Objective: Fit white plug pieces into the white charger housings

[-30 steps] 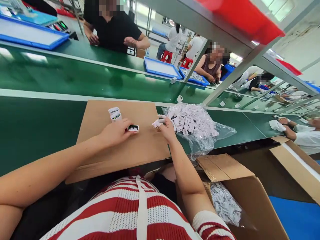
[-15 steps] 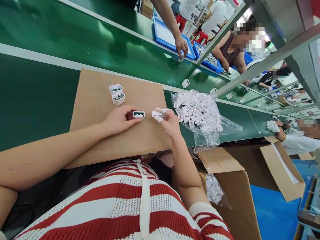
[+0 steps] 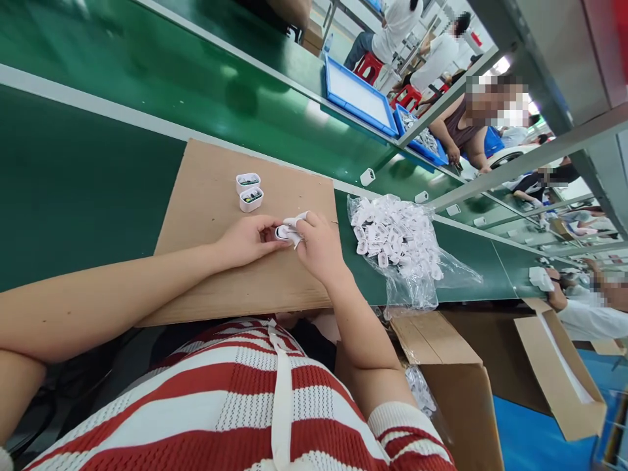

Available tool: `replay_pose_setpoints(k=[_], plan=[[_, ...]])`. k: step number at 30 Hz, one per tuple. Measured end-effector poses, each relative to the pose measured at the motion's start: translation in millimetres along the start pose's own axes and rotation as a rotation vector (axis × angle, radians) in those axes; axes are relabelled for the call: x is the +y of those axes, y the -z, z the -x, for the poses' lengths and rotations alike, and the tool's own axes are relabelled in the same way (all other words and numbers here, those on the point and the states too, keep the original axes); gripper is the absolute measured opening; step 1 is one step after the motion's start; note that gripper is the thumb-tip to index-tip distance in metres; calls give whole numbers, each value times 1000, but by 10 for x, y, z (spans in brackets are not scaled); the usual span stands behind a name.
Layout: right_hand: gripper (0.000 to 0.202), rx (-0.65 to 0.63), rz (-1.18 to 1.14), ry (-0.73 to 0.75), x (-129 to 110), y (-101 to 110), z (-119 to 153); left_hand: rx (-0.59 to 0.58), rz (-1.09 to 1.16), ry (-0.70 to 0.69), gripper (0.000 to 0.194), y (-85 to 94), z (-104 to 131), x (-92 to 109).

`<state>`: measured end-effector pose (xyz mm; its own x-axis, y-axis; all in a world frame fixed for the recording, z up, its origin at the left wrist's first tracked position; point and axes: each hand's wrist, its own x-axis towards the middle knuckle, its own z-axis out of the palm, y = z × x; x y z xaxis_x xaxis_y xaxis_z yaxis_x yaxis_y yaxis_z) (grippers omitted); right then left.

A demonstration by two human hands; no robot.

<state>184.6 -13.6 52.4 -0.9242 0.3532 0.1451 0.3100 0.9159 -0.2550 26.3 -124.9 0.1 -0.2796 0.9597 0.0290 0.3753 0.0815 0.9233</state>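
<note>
My left hand [image 3: 248,241] is closed around a white charger housing [image 3: 280,234], its fingers and thumb on either side. My right hand [image 3: 320,243], with white finger covers on its fingertips, pinches a small white plastic part at the housing's open end. The fingers mostly hide that part, so I cannot tell how far it sits in the opening. Two more white housings [image 3: 251,200] stand side by side on the cardboard sheet [image 3: 206,216], open tops up, with green circuit boards inside.
To the right, a clear plastic bag [image 3: 397,242] spills many small white parts. Beyond runs a green conveyor [image 3: 235,91] carrying several white housings [image 3: 367,176]. Blue trays [image 3: 360,95], a metal frame post and a seated co-worker are past it. Open cardboard boxes [image 3: 456,392] stand lower right.
My right hand has moved left and brought the small white part against the housing in my left hand. The co-worker's hand over the conveyor has gone from view. The camera has shifted slightly.
</note>
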Motion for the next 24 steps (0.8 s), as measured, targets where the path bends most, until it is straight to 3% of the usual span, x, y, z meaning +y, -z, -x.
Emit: replay_pose_setpoints(k=[13,20,24], plan=[[33,-15,-17,37,-37,-34,-25,-5,-67,-27,57,1,11,1],[29,44,-111,-94,-134,-108,-26,30,-660,-203,45,18,54,42],[34,139,-398,-143,38,-151,5,-42,-777,-156,41,72,29,221]])
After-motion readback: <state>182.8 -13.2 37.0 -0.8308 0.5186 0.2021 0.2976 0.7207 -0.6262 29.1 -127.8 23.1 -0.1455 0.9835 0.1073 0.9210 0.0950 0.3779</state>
